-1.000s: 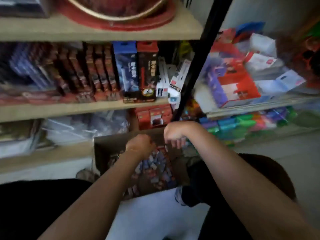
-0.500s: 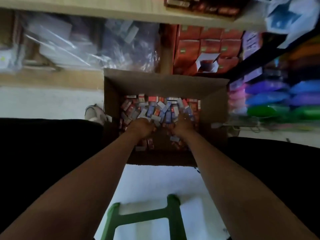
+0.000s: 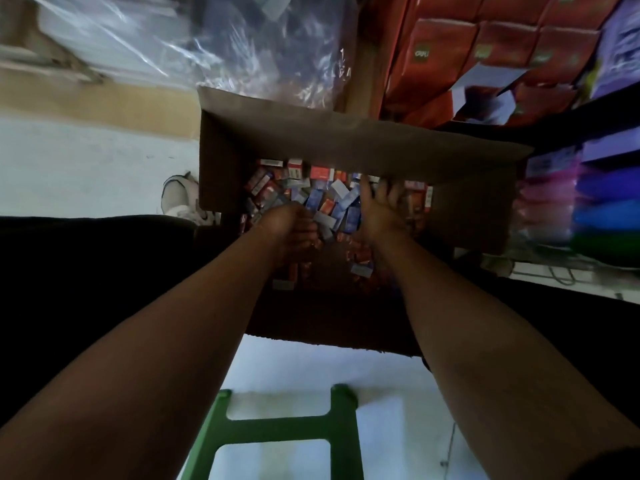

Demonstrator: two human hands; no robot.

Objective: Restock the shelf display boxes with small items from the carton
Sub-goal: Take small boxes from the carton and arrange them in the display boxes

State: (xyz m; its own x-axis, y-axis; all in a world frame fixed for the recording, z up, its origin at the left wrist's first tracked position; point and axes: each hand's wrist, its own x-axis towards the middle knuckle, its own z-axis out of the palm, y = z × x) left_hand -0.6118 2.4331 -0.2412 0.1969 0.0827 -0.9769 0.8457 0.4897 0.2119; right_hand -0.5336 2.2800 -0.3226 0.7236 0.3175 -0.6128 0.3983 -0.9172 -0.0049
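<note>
Both hands reach into the carton (image 3: pixel 346 133) on the floor; the left hand (image 3: pixel 289 230) grasps small boxes (image 3: pixel 317 199), fingers curled; the right hand (image 3: pixel 379 209) lies released, fingers straight, upon the heap.

— Brown carton (image 3: pixel 346 133), plain, unprinted?
— Yes. Inside, small boxes (image 3: pixel 322 199) in red, orange, blue and white, all mixed.
— Behind it?
— Red-orange display boxes (image 3: pixel 443 46) with small pale logos, one showing a white inner flap. Clear, glossy plastic wrap (image 3: pixel 207 39) with white glints to the left.
— On the right?
— Blurred packs (image 3: pixel 609 199) in purple, pink, blue and green.
— Below?
— Green stool frame (image 3: pixel 287 431) on pale whitish floor (image 3: pixel 86 168). Black clothing on both sides. White shoe (image 3: pixel 180 199) by the carton.
</note>
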